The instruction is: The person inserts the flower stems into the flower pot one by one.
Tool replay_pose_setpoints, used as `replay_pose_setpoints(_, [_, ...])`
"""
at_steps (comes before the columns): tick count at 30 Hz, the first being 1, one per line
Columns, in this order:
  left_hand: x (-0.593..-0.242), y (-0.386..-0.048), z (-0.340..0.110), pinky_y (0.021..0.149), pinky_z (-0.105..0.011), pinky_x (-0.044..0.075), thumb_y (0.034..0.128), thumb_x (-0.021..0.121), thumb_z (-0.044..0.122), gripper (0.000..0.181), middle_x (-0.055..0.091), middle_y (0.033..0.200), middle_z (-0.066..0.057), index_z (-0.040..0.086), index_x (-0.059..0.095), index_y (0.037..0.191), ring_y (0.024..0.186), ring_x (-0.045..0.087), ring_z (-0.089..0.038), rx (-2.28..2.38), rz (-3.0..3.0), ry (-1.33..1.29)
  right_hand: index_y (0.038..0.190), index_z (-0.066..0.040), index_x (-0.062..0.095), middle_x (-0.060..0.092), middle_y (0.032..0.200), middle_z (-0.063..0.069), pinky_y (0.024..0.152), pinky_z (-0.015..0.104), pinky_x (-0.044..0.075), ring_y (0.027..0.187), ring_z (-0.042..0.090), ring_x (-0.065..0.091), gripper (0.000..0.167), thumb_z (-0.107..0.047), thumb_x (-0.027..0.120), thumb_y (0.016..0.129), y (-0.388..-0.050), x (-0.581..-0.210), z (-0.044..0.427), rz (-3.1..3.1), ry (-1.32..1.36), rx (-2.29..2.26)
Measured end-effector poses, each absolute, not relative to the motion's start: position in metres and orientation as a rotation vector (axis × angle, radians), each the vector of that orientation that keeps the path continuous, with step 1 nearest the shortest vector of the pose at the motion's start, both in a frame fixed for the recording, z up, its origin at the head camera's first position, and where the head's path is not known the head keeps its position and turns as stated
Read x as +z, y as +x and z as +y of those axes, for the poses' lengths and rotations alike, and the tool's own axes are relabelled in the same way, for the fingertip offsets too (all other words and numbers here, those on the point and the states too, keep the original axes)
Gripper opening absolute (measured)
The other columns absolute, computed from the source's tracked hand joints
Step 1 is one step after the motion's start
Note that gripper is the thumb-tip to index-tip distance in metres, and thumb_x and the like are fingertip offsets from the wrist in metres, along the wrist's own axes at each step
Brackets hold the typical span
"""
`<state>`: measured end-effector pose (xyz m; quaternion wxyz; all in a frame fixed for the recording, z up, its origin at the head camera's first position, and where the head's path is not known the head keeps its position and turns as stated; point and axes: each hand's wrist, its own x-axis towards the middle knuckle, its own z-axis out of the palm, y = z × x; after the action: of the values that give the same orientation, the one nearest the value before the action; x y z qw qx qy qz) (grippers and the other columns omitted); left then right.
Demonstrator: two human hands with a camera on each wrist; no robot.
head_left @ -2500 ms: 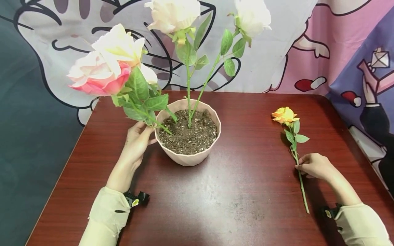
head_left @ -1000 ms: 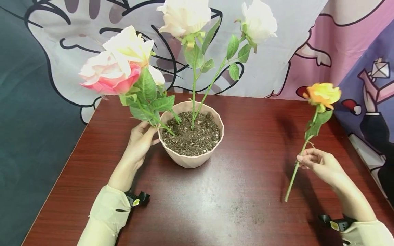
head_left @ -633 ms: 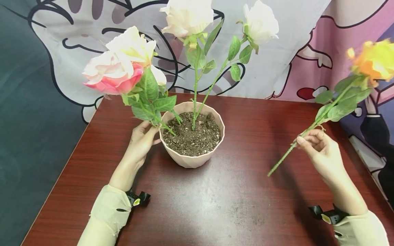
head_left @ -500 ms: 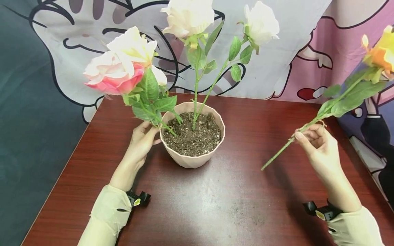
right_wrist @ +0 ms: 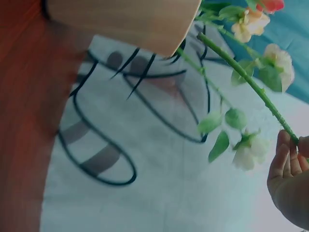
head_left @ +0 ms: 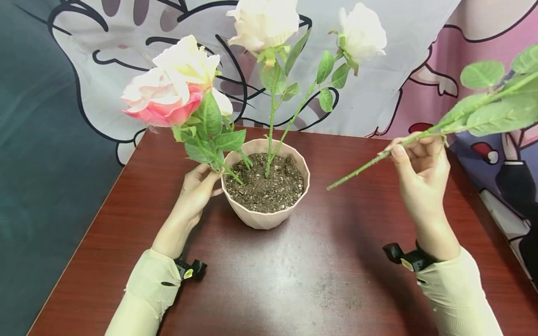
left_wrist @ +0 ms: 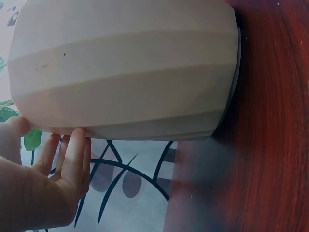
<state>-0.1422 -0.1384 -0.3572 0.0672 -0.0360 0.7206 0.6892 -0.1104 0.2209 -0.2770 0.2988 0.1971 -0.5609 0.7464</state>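
My left hand (head_left: pixel 197 191) holds the left rim of a pale pink faceted flowerpot (head_left: pixel 262 219); the thumb is at the rim, and the fingers touch the outer wall (left_wrist: pixel 125 96) in the left wrist view. Dark soil (head_left: pixel 269 191) fills the pot. Several artificial roses stand in it, among them a pink one (head_left: pixel 161 100) leaning left and a white one (head_left: pixel 362 32) at the right. Right of the pot, my right hand (head_left: pixel 422 172) pinches the stem of a rose (head_left: pixel 361 169) above the table. Its bare stem end slants down toward the pot, apart from it; its bloom is outside the head view.
The dark red wooden table (head_left: pixel 319 270) spreads around the pot. Behind it hangs a cartoon-printed cloth (head_left: pixel 168 18), with the tall white blooms in front of it. Black wrist cameras (head_left: pixel 414 259) sit at both cuffs.
My right hand has lifted the yellow-orange rose off the table, tilted its bloom up to the right, and carried it left toward the pot. The left hand stays at the pot.
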Motion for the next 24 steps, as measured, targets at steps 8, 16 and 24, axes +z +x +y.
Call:
replay_pose_setpoints(8, [-0.356, -0.142, -0.139, 0.083, -0.030, 0.054, 0.0973, 0.047, 0.017, 0.035, 0.050, 0.124, -0.011, 0.003, 0.050, 0.129, 0.112, 0.053, -0.020, 2.079, 2.171, -0.118, 0.092, 0.006, 0.048, 0.063, 0.080, 0.014, 0.067, 0.023, 0.050, 0.072, 0.021, 0.058, 0.020, 0.007, 0.065, 0.082, -0.130, -0.264, 0.187, -1.454, 0.589, 1.965])
replay_pose_setpoints(16, [-0.356, -0.142, -0.140, 0.085, -0.031, 0.054, 0.0974, 0.048, 0.019, 0.036, 0.050, 0.127, -0.011, 0.004, 0.050, 0.130, 0.116, 0.051, -0.022, 2.082, 2.172, -0.119, 0.096, -0.001, 0.051, 0.063, 0.084, 0.006, 0.069, 0.023, 0.048, 0.075, 0.015, 0.058, 0.014, 0.008, 0.057, 0.087, -0.146, -0.281, 0.157, -1.591, 0.635, 1.866])
replay_pose_setpoints(24, [-0.357, -0.142, -0.138, 0.085, -0.032, 0.054, 0.0970, 0.050, 0.020, 0.034, 0.054, 0.124, -0.014, 0.003, 0.052, 0.127, 0.115, 0.051, -0.019, 2.086, 2.171, -0.115, 0.092, -0.002, 0.051, 0.062, 0.088, -0.002, 0.063, 0.018, 0.044, 0.071, 0.008, 0.054, 0.014, 0.011, 0.053, 0.087, -0.154, -0.306, 0.147, -1.830, 0.673, 1.747])
